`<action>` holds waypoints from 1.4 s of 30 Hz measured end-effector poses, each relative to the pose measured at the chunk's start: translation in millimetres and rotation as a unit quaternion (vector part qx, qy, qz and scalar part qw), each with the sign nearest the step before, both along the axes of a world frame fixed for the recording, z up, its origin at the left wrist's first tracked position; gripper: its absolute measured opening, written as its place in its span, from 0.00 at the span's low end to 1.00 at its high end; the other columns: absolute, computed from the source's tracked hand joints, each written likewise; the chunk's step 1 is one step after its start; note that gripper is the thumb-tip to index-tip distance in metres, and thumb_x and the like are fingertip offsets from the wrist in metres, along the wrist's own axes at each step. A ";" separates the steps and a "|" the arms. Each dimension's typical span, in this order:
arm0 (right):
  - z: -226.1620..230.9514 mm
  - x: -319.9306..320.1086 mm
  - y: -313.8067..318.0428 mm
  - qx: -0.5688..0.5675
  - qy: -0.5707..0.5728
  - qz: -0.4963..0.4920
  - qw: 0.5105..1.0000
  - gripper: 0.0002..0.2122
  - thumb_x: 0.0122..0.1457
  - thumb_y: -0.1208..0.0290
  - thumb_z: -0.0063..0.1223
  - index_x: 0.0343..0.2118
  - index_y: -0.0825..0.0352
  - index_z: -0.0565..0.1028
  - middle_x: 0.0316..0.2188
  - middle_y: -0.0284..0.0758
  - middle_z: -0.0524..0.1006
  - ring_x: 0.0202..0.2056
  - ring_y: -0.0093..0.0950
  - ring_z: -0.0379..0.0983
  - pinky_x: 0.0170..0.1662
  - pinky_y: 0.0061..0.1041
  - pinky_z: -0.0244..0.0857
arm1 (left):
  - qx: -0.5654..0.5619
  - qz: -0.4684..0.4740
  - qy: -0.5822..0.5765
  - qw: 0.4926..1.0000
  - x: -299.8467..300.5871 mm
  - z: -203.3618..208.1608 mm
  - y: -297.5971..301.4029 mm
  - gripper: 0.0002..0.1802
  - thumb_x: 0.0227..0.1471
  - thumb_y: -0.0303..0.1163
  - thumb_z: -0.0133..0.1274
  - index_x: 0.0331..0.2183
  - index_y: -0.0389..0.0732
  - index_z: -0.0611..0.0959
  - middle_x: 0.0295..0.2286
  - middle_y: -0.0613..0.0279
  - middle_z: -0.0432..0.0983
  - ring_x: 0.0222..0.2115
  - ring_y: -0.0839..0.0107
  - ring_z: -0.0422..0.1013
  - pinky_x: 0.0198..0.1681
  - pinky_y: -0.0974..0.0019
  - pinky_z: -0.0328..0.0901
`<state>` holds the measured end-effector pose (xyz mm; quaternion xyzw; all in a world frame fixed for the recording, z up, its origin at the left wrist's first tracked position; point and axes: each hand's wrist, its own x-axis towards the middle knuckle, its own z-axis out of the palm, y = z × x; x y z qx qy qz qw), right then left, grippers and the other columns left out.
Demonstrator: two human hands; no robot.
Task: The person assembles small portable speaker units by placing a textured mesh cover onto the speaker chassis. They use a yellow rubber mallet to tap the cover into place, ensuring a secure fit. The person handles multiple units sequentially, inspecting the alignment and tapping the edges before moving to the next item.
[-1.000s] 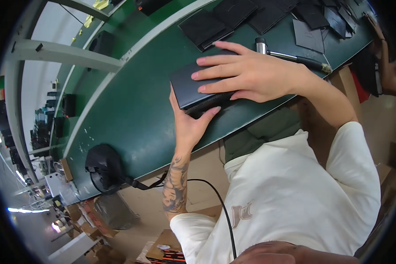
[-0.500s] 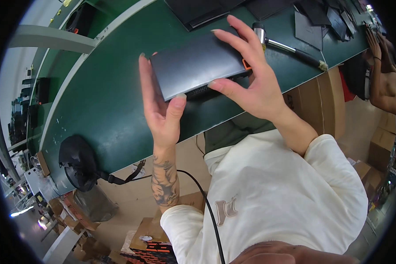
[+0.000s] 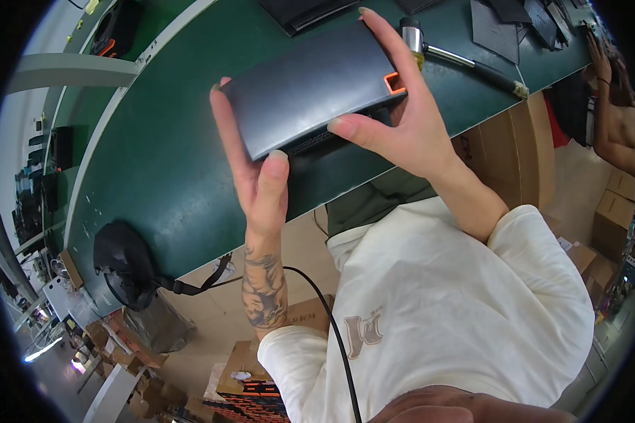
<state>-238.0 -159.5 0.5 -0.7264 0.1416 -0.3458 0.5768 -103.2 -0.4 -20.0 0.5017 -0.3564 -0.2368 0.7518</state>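
Note:
Between both hands I hold a dark grey box-shaped metal case (image 3: pixel 307 88) with a smooth, shiny top, tilted above the green workbench. An orange square bracket-like piece (image 3: pixel 394 84) sits at its right end, and a perforated strip shows along its near side. My left hand (image 3: pixel 257 180) grips the left end, thumb on the near edge and fingers along the far left side. My right hand (image 3: pixel 413 123) wraps the right end, thumb at the near lower edge and a finger reaching the far corner. The underside of the case is hidden.
A mallet (image 3: pixel 466 60) with a metal head lies right of the case. Dark flat panels (image 3: pixel 494 32) lie at the far right of the green workbench (image 3: pixel 162 176). A black mesh bag (image 3: pixel 123 257) rests at the left. Cardboard boxes (image 3: pixel 504 155) stand below. Another person's arm (image 3: pixel 603 70) is far right.
Both hands have shifted the case slightly left and tipped it, so more of its top and the orange piece show. My grip stays on both ends.

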 end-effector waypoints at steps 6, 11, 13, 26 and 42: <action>48.6 -6.2 5.3 0.091 0.080 0.047 0.992 0.54 0.53 0.67 0.75 0.73 0.69 0.43 0.65 0.43 0.61 0.63 0.31 0.63 0.63 0.29 0.59 | 0.024 0.001 -0.045 0.999 -0.1 6.5 -1.8 0.52 0.60 0.39 0.55 0.72 0.42 0.42 0.71 0.49 0.43 0.70 0.55 0.46 0.71 0.50 0.41; 53.1 -3.3 9.0 0.135 0.092 0.046 0.985 0.54 0.53 0.69 0.74 0.73 0.69 0.43 0.64 0.42 0.63 0.60 0.28 0.65 0.61 0.26 0.61 | 0.055 0.020 -0.072 0.996 3.3 5.0 4.6 0.51 0.61 0.40 0.59 0.72 0.39 0.46 0.68 0.51 0.52 0.66 0.58 0.56 0.68 0.53 0.51; 47.0 -4.9 7.4 0.115 0.075 0.045 0.990 0.54 0.51 0.68 0.76 0.73 0.69 0.45 0.64 0.42 0.63 0.60 0.28 0.65 0.61 0.26 0.61 | 0.049 0.032 -0.082 0.995 6.1 2.9 4.6 0.51 0.59 0.44 0.62 0.71 0.38 0.51 0.67 0.52 0.54 0.63 0.59 0.60 0.66 0.55 0.57; -13.1 10.7 -34.2 -0.142 0.002 0.039 0.989 0.52 0.45 0.59 0.79 0.69 0.68 0.56 0.62 0.44 0.62 0.64 0.36 0.60 0.64 0.32 0.56 | 0.120 0.089 -0.201 0.968 29.7 1.0 7.2 0.49 0.53 0.58 0.65 0.62 0.33 0.68 0.62 0.52 0.64 0.61 0.61 0.63 0.66 0.59 0.55; -20.0 7.5 -34.4 0.007 -0.037 0.124 0.992 0.40 0.47 0.63 0.78 0.60 0.64 0.64 0.55 0.33 0.65 0.55 0.26 0.65 0.59 0.27 0.59 | 0.098 0.051 -0.320 0.941 31.8 5.9 5.3 0.31 0.56 0.50 0.62 0.53 0.38 0.78 0.62 0.35 0.57 0.61 0.44 0.61 0.62 0.47 0.60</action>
